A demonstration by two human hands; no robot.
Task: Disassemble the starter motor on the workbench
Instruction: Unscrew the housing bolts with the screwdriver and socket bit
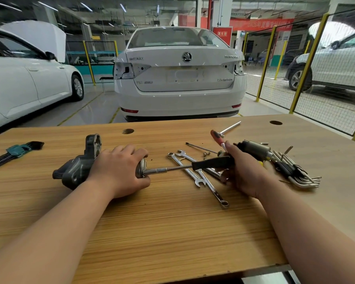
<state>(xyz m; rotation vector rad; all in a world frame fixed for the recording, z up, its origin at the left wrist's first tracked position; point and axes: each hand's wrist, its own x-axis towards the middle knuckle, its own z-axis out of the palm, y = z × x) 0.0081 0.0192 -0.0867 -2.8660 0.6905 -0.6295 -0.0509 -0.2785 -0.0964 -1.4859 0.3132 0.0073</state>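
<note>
The starter motor [78, 162] lies on its side on the wooden workbench [172, 232], its dark grey nose housing pointing left and away. My left hand [119, 171] wraps around the motor's body, fingers curled over its right end. My right hand [242, 171] grips the black handle of a ratchet wrench [172, 168]. The chrome shaft of that wrench runs left, and its head meets the motor's end cap just under my left fingers. A separate cylindrical part, the solenoid [254, 149], lies behind my right hand.
Two combination spanners [201, 177] lie crossed under the ratchet. A red-handled T-wrench [223, 133], a thin screwdriver [201, 148] and loose screws sit behind them. Hex key sets lie at the far right [295, 171] and far left [14, 151]. A white car [178, 74] is parked beyond the bench.
</note>
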